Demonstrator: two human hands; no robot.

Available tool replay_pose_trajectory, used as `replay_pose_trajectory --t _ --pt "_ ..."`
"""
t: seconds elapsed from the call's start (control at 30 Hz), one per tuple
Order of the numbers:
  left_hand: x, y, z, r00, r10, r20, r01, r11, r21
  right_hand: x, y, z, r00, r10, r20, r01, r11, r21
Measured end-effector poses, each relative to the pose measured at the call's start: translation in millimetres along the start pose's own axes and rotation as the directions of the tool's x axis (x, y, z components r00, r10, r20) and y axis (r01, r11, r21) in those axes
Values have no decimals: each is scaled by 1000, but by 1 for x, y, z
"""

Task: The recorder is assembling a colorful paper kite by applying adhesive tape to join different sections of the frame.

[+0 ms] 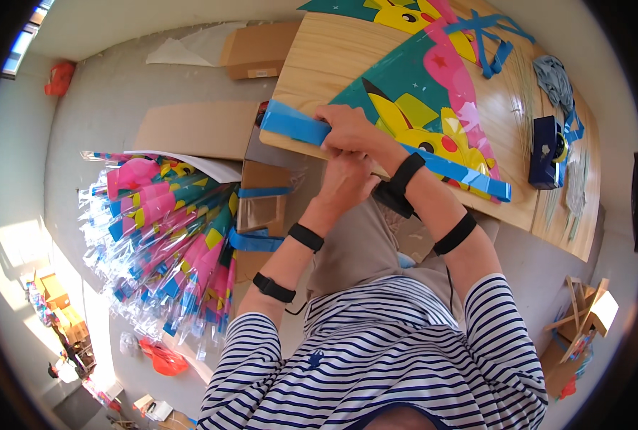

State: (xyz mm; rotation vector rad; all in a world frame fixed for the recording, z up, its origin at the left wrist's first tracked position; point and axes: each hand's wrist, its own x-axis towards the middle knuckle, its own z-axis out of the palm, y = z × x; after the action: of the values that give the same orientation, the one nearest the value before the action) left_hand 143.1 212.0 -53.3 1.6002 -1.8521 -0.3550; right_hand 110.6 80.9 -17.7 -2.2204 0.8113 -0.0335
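On the wooden table lies a triangular printed plastic sheet (397, 89), green and pink with a yellow cartoon figure. A shiny blue strip (469, 175) runs along its lower edge and sticks out past the table's left corner. My right hand (358, 132) is closed around the blue strip near that corner. Just below it, my left hand (346, 179) is closed close to the table's front edge, almost touching the right one. Its fingertips are partly hidden, and I cannot make out what they hold.
Left of me, a large pile of similar sheets in clear wrap (168, 244) leans by cardboard boxes (197, 129). Loose blue strips (501, 57), thin sticks (523, 107), a grey cloth (554, 80) and a dark blue box (544, 154) lie on the table's right side.
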Motion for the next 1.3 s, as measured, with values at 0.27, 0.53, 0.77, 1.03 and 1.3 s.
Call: replay_pose_trajectory --t 0.27,0.53,0.77,1.03,1.3 --pt "6 7 -5 998 36 -42 -34 998 51 -7 -6 -22 980 49 193 -151 816 559" --pt "9 5 -3 998 59 9 -59 989 134 -26 19 -54 978 -173 114 -57 304 951" --pt "8 3 -3 998 45 49 -51 992 116 -83 54 -89 980 -198 -31 43 59 997" --pt "8 8 -1 998 1 60 -9 990 141 -157 118 -93 952 -109 -287 254 -249 935" --pt "12 16 -6 997 53 63 -65 979 193 -234 180 -100 869 117 -481 490 -341 803"
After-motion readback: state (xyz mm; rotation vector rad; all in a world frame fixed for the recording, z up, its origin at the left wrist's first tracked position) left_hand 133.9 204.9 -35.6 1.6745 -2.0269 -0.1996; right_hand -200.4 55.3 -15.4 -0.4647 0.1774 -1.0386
